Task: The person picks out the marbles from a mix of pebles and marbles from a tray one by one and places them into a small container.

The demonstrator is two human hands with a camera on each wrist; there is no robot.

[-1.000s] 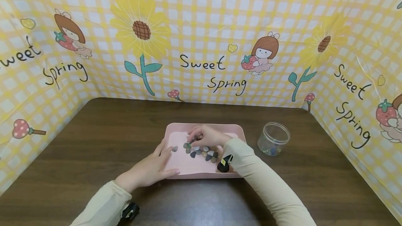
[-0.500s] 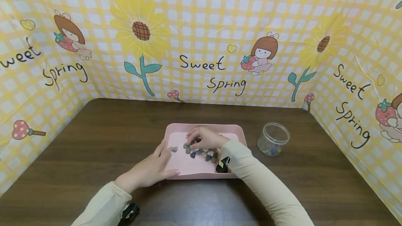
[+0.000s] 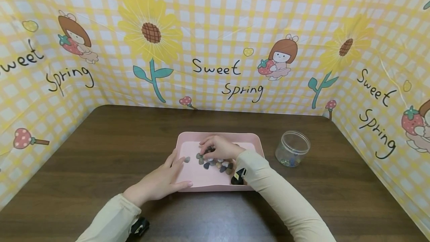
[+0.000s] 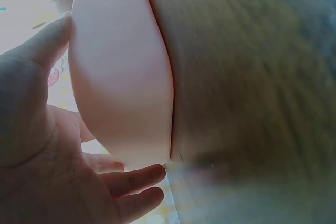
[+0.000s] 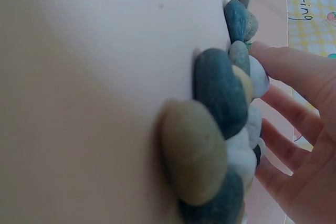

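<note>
In the head view a shallow pink tray point(image 3: 201, 177) holds several pebbles point(image 3: 222, 168) in grey, white and tan. The left hand point(image 3: 158, 182) rests across the tray's left front corner, thumb on the front rim and straight fingers over the left side. A lone grey pebble point(image 3: 187, 159) lies by its fingertips. Above the pile, the right hand point(image 3: 220, 148) reaches down with bent fingers. At its thumb tip the right wrist view shows a small green piece point(image 5: 249, 46), which thumb and forefinger appear to pinch among the pebbles; pebbles hide the forefinger's tip.
A clear open jar point(image 3: 292, 148) with small blue and green pieces in its bottom stands right of the tray. Everything rests on a dark wooden table point(image 3: 127, 137). A yellow checked cloth point(image 3: 215, 29) surrounds its back and sides.
The right hand and forearm have shifted slightly to the left and lower over the pebbles, and the green piece is now mostly covered in the head view. The left hand has stayed still.
</note>
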